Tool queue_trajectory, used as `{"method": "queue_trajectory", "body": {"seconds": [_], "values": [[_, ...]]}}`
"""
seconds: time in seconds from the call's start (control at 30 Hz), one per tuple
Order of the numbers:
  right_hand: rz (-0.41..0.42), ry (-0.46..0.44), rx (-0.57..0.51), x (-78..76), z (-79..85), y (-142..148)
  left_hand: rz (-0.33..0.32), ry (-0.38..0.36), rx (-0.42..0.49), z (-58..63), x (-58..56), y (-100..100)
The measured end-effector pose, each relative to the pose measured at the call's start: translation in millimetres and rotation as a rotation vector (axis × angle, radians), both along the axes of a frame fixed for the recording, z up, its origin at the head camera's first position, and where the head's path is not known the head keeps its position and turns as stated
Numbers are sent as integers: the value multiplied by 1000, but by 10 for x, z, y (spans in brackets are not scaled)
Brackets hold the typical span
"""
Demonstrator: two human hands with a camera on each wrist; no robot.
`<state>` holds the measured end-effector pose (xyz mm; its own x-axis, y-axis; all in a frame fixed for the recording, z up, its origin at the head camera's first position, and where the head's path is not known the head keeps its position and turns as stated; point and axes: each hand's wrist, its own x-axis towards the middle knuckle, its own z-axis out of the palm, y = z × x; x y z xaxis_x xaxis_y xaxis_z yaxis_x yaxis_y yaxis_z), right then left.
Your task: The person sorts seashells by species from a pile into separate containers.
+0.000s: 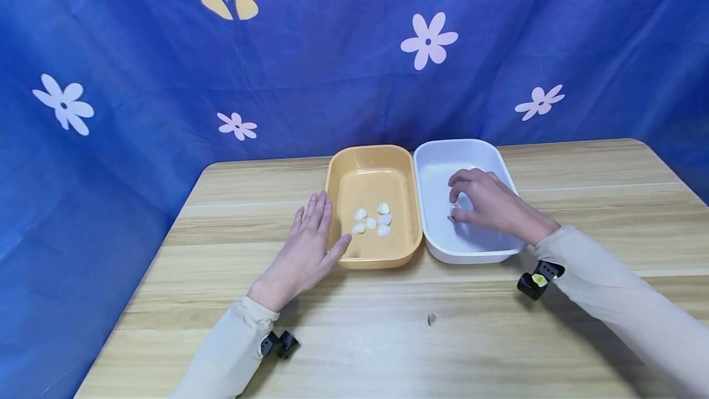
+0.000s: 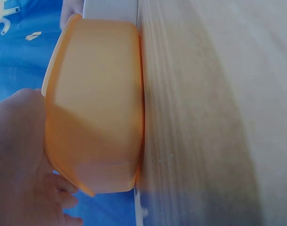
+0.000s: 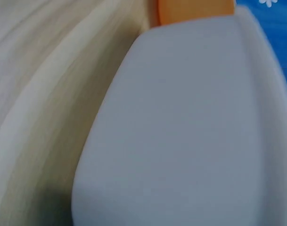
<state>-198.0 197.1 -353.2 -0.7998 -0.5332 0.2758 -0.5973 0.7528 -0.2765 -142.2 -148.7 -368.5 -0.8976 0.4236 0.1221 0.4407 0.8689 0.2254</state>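
Note:
In the head view, my left hand rests with straight fingers along the left rim of a yellow-orange tray. Several small white shell-like pieces lie on that tray's floor. My right hand reaches into a white tray, its fingers and thumb curled round a small pale shell-like piece, mostly hidden by the fingertips. From the left wrist, the left hand shows against the rim of the orange tray. Only the outer wall of the white tray fills the right wrist view.
Both trays stand side by side near the back of a wooden table. A small greyish spot shows on the tabletop in front. A blue curtain with flower prints hangs behind. Black wrist cameras sit below both sleeves.

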Motion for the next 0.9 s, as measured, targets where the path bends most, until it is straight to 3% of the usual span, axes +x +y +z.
{"method": "queue_trajectory", "body": {"seconds": [0.47, 0.63, 0.9], "values": [[-49, -65, 47, -82, -112, 99, 0, 6, -7, -9, 3, 11], [-61, -65, 27, -38, -61, 102, 6, 4, -4, -2, 12, 9], [16, -16, -23, 187, 73, 25, 8, 7, -6, -18, 1, -1]]}}
